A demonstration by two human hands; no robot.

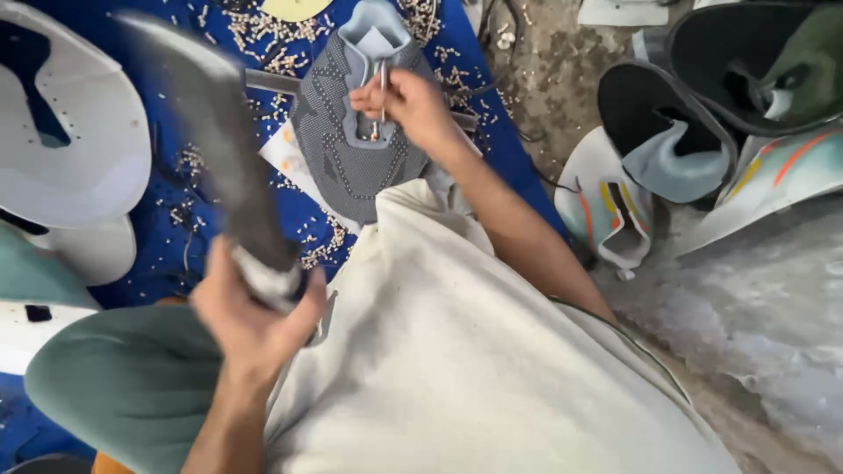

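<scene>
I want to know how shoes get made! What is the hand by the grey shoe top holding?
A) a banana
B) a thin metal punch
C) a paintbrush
B: the right hand pinches a thin metal punch standing upright on the grey shoe top.

The shoe upper [351, 140] at 12 o'clock is grey knit cloth, matt and dotted. The punch [383, 92] looks like shiny metal. The blue mat [167, 237] is matt; the white cloth [465, 351] is soft and matt.
</scene>
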